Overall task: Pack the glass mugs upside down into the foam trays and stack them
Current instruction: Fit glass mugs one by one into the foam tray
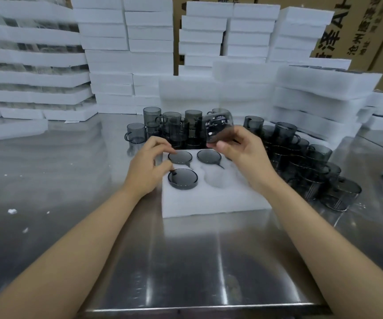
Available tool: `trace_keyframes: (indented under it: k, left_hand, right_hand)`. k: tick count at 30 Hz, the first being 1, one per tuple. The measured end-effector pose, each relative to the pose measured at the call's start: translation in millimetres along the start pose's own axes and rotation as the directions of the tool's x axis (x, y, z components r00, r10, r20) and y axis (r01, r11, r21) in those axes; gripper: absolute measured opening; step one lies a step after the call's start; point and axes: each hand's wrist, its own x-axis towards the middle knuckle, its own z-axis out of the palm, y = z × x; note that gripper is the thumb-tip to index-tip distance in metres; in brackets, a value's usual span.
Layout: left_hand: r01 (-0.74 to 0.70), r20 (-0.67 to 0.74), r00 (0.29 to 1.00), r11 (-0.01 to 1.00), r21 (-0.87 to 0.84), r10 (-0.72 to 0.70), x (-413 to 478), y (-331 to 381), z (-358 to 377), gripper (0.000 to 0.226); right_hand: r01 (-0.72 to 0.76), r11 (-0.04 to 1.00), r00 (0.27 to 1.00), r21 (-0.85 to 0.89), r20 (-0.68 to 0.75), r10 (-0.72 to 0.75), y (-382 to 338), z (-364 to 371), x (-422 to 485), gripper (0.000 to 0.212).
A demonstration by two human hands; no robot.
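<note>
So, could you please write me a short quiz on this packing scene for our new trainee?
1. Fill in: the glass mugs packed in the foam tray sit with their ____ facing up.
2. True or false: the left hand holds a mug up in the air.
3. The fingers of the right hand grip: A) a foam lid, B) a smoky mug, C) nothing.
Key: 1) bases; 2) false; 3) B.

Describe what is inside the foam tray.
The foam tray holds three mugs upside down: back left mug, back middle mug, front left mug. The front middle pocket is empty. The right hand, gripping a fourth mug, hides the right-side pockets.
</note>
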Motion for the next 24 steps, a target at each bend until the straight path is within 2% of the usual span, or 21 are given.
trace_keyframes:
  k: [5, 12, 16, 19, 24]
  left_hand:
    - [-0.024, -0.001, 1.0, 1.0, -0.001, 0.024, 1, -1, 0, 0.019]
    - [-0.031, 0.034, 0.999, 0.999, -0.03, 0.032, 1, 4, -2, 0.017]
    - [-0.022, 0.042, 0.999, 0.999, -0.033, 0.023, 1, 6, -2, 0.021]
    - [-0.011, 0.046, 0.999, 1.0, -0.022, 0.012, 1, 7, -3, 0.021]
    - [-0.027, 0.086, 0.996, 1.0, -0.007, 0.027, -2, 11, -6, 0.016]
  right_hand:
    - [0.003, 0.997, 0.996, 0.079, -0.084, 0.003, -7, 0, -3, 0.016]
    - [0.057, 0.997, 0.976, -0.042, -0.209, -0.064, -11, 2, -6, 0.015]
    - [0.111, 0.969, 0.957, -0.222, -0.24, -0.164, -9, 1, -7, 0.009]
    - [0.091, 0.957, 0.959, -0.274, -0.235, -0.159, -6, -2, -5, 0.018]
    - [0.057, 0.998, 0.994, 0.001, -0.09, -0.056, -13, -9, -5, 0.02]
